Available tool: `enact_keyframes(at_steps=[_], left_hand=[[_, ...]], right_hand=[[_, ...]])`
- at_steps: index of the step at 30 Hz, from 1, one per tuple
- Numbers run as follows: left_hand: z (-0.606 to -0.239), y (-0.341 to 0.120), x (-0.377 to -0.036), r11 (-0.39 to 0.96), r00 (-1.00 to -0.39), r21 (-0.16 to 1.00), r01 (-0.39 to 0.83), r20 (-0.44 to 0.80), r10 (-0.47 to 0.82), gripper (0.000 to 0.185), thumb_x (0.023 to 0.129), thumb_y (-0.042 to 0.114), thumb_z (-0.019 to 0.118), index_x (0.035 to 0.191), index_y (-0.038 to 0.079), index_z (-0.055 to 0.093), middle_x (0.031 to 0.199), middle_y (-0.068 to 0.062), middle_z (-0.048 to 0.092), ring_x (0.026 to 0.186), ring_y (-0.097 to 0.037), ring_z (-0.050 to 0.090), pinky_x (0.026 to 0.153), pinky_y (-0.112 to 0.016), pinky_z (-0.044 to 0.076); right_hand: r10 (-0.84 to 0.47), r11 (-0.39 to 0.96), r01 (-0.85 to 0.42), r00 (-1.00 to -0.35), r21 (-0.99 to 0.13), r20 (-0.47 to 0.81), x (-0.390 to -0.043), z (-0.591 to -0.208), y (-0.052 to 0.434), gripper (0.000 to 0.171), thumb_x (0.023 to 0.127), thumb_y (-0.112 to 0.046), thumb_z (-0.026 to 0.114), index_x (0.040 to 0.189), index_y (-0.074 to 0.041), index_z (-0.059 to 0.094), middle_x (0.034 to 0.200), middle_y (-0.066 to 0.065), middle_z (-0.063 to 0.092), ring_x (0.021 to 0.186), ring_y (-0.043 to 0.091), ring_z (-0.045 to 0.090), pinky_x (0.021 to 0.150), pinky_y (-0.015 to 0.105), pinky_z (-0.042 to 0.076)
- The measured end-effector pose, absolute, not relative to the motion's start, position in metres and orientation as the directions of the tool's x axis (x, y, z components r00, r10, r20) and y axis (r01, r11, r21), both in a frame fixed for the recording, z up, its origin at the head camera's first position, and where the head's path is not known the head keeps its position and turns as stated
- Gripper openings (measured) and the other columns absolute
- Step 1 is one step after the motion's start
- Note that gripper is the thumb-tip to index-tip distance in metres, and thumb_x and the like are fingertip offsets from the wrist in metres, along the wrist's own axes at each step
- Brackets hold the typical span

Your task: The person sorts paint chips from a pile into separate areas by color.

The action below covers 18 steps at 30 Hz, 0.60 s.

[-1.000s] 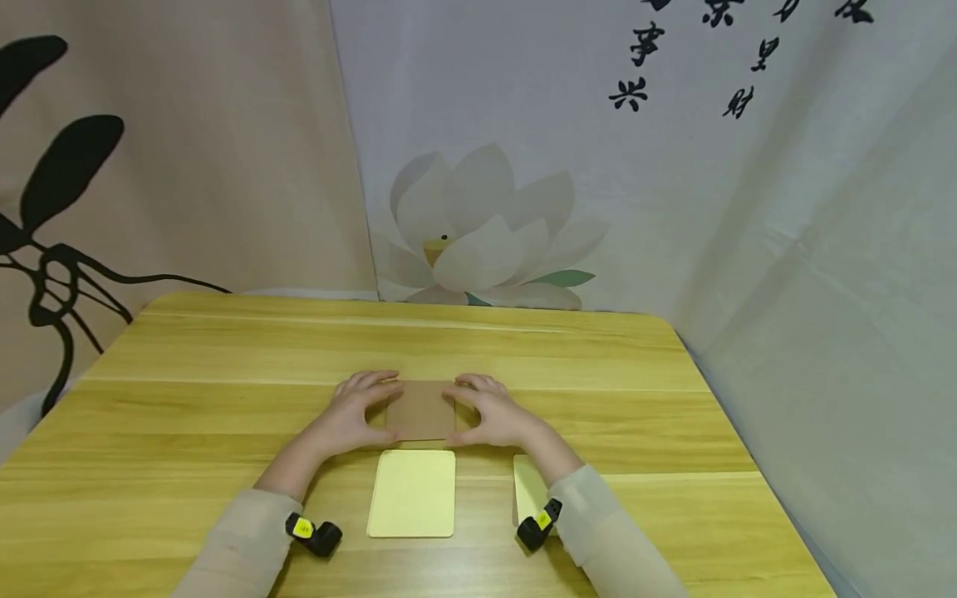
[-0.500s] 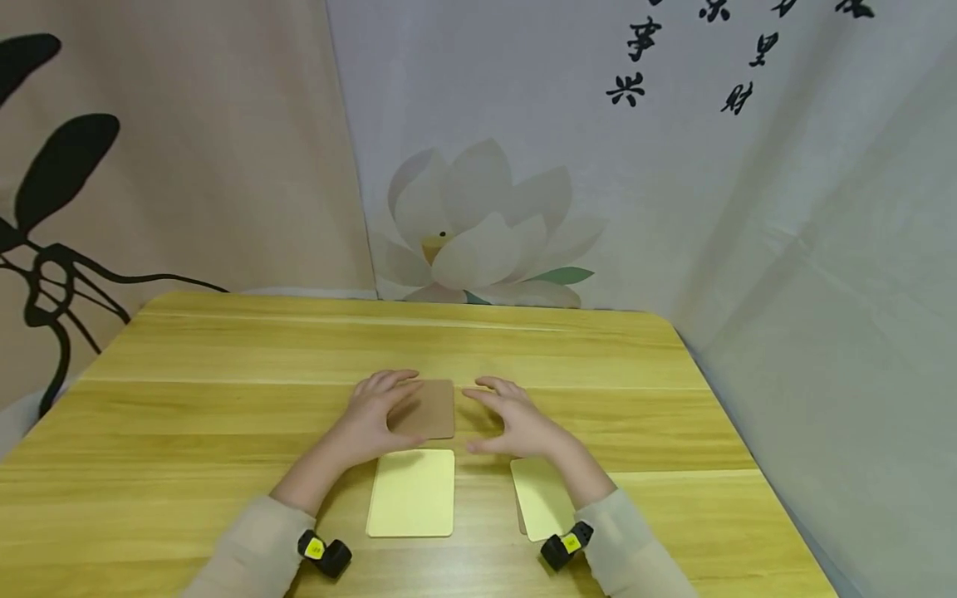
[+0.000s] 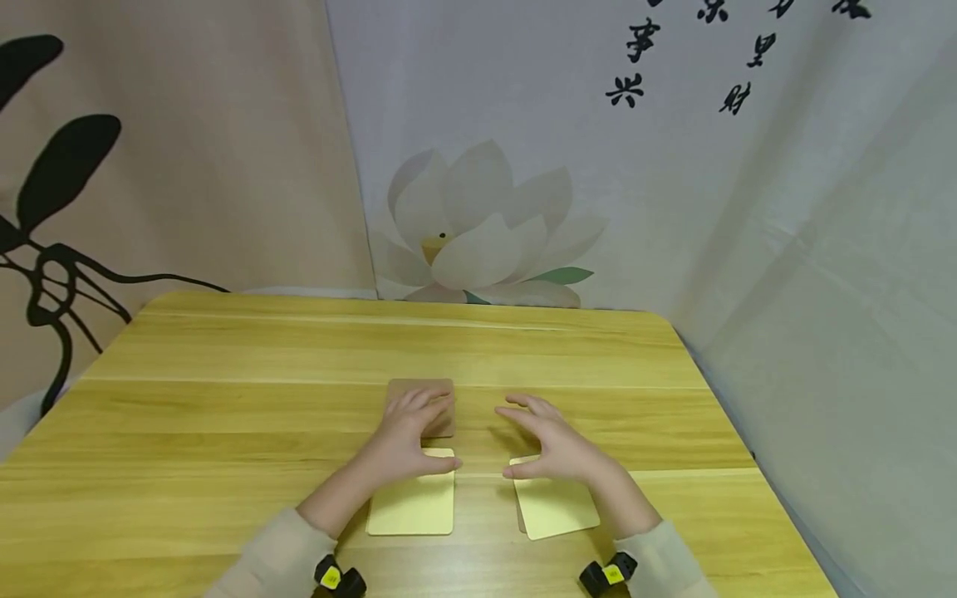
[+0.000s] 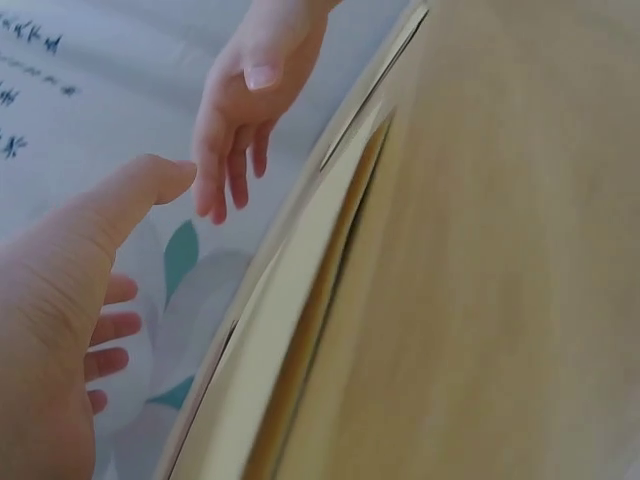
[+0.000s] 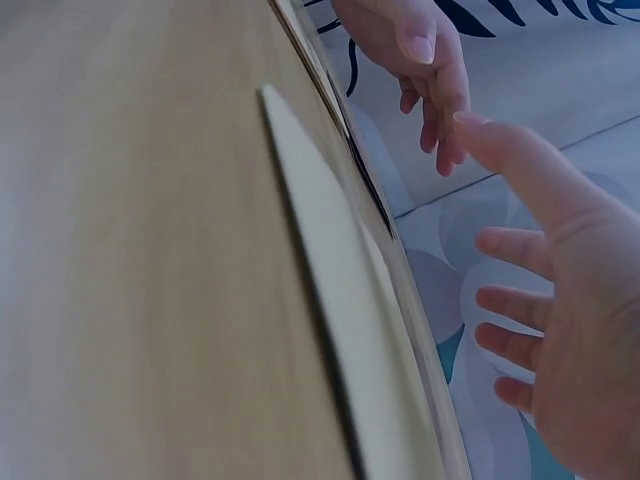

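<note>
A brown card [image 3: 419, 389] lies flat on the wooden table [image 3: 224, 357]. My left hand [image 3: 414, 423] reaches across it with straight, relaxed fingers over its near half; the thumb sits above the far edge of a pale yellow card [image 3: 411, 507]. My right hand [image 3: 542, 436] hovers with spread fingers over the far edge of a second yellow card [image 3: 561, 508] and holds nothing. The left wrist view has the left hand [image 4: 60, 300] open, the right hand [image 4: 245, 100] beyond it and a card's edge [image 4: 300, 300]. In the right wrist view the right hand [image 5: 560, 300] is open too.
Printed fabric hangs close behind and to the right of the table, with a lotus flower [image 3: 478, 228] at the back. Black and yellow wrist devices [image 3: 340, 577] [image 3: 609, 573] sit at the frame's bottom. The table's right edge [image 3: 718, 399] runs near the cloth.
Both hands have drawn back toward me from the brown card's sides. The right hand left the card and moved right over the second yellow card. The brown card stays in place.
</note>
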<state>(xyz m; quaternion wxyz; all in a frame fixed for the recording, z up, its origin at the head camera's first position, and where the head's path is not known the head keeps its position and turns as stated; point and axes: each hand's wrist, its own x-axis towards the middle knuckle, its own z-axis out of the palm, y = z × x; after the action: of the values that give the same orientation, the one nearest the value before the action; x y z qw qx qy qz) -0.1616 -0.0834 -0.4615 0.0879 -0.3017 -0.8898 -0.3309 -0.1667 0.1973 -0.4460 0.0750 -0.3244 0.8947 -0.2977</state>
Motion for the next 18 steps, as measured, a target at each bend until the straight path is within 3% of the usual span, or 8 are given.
enact_keyframes(at_steps=[8, 18], left_hand=[[-0.462, -0.064, -0.148, 0.570, -0.784, 0.544, 0.616, 0.352, 0.511, 0.088, 0.068, 0.048, 0.082, 0.137, 0.002, 0.051, 0.142, -0.011, 0.044, 0.130, -0.033, 0.035, 0.103, -0.065, 0.019], [-0.462, -0.034, -0.127, 0.595, -0.790, 0.540, 0.596, 0.261, 0.555, 0.093, 0.068, 0.054, 0.079, 0.140, 0.005, 0.047, 0.145, -0.008, 0.039, 0.132, -0.030, 0.031, 0.105, -0.062, 0.020]], right_hand=[[-0.613, 0.630, -0.519, -0.789, -0.577, 0.040, -0.151, -0.445, 0.220, 0.087, 0.072, -0.043, 0.081, 0.145, -0.015, 0.043, 0.152, 0.013, 0.028, 0.136, 0.038, 0.022, 0.099, 0.065, 0.028], [-0.596, 0.662, -0.483, -0.803, -0.574, -0.011, -0.132, -0.446, 0.246, 0.088, 0.069, -0.043, 0.083, 0.144, -0.020, 0.044, 0.153, 0.008, 0.027, 0.137, 0.036, 0.020, 0.099, 0.064, 0.029]])
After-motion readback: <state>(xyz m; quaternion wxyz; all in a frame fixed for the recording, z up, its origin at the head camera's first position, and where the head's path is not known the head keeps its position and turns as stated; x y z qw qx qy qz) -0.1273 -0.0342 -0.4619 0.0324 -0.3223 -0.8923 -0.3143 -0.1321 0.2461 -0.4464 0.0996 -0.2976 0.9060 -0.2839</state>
